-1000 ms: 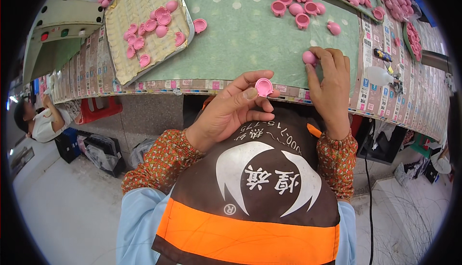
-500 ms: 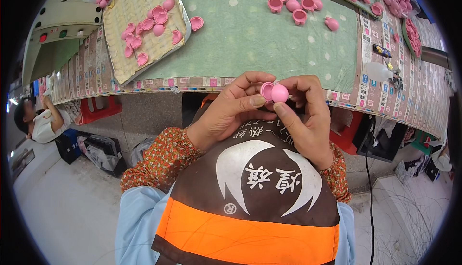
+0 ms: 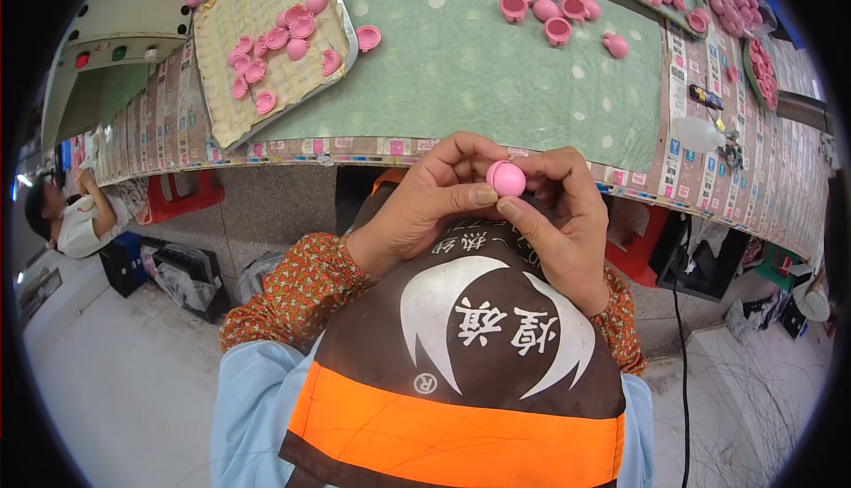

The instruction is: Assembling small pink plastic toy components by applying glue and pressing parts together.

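Pink ball (image 3: 507,179), head view: between the two hands, just in front of the near edge of the tabletop (image 3: 687,169), a curved seam on its left side.
Left hand (image 3: 417,204): fingers curled, thumb and index closed on the ball's left side.
Right hand (image 3: 567,226): thumb on the ball's near side, index at its far right.
Loose pink pieces (image 3: 558,30): beyond the hands, well apart.

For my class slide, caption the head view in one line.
Left hand and right hand hold a seamed pink ball in front of a brown apron.
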Demonstrator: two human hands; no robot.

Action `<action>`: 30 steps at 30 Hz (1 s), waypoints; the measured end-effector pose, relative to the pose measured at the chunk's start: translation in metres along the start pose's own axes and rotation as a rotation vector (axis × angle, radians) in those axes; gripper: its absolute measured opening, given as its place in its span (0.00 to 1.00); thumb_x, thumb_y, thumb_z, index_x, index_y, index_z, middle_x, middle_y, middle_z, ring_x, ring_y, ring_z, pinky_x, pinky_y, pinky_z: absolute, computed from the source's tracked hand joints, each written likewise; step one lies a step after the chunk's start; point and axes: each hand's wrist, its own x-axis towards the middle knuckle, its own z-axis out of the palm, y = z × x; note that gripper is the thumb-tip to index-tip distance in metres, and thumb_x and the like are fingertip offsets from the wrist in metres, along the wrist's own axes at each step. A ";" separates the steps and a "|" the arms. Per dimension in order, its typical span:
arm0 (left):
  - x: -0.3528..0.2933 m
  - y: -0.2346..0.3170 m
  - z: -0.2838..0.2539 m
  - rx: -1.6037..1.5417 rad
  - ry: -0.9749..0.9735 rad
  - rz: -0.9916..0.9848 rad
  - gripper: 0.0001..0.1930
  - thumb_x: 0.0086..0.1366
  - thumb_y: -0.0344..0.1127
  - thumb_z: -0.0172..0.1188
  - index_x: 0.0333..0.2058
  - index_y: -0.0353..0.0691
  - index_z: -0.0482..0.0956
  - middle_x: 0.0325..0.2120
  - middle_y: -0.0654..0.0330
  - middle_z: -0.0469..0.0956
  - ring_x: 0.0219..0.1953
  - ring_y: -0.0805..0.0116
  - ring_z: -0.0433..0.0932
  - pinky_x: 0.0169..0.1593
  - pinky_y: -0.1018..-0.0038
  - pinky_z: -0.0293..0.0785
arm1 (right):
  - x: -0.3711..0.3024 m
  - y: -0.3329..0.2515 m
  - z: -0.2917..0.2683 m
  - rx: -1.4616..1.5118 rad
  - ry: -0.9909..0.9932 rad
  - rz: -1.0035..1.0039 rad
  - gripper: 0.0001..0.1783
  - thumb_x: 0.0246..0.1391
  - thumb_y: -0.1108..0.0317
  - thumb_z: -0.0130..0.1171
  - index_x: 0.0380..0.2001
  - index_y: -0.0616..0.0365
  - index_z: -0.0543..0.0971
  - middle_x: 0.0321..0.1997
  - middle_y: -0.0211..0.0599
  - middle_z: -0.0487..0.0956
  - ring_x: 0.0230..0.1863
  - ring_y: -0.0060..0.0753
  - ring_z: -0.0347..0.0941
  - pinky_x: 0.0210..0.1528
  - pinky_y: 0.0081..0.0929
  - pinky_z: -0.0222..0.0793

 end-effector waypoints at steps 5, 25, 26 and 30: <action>0.001 -0.001 0.000 -0.009 -0.014 0.021 0.17 0.66 0.27 0.65 0.52 0.40 0.72 0.47 0.59 0.78 0.50 0.71 0.79 0.56 0.70 0.81 | -0.001 -0.003 0.000 0.229 -0.001 0.088 0.19 0.53 0.79 0.71 0.47 0.63 0.76 0.46 0.32 0.78 0.49 0.24 0.76 0.55 0.26 0.73; 0.000 0.007 0.008 0.283 -0.003 -0.013 0.19 0.68 0.29 0.65 0.55 0.39 0.70 0.51 0.56 0.76 0.55 0.68 0.76 0.60 0.67 0.78 | 0.008 0.007 -0.011 -0.476 0.023 -0.385 0.23 0.41 0.79 0.74 0.43 0.59 0.80 0.42 0.38 0.78 0.41 0.38 0.75 0.44 0.33 0.72; 0.000 0.006 0.008 0.368 -0.016 0.024 0.19 0.69 0.30 0.64 0.56 0.39 0.69 0.51 0.57 0.76 0.56 0.68 0.76 0.61 0.67 0.77 | 0.010 0.005 -0.011 -0.647 0.017 -0.508 0.23 0.40 0.79 0.75 0.43 0.58 0.80 0.42 0.39 0.77 0.40 0.41 0.75 0.43 0.35 0.71; 0.002 0.010 0.011 0.353 -0.007 0.005 0.19 0.71 0.32 0.62 0.57 0.39 0.68 0.52 0.58 0.75 0.56 0.71 0.75 0.62 0.70 0.73 | 0.009 0.002 -0.003 -0.514 0.071 -0.373 0.24 0.38 0.77 0.75 0.42 0.56 0.79 0.42 0.38 0.77 0.44 0.42 0.72 0.43 0.36 0.69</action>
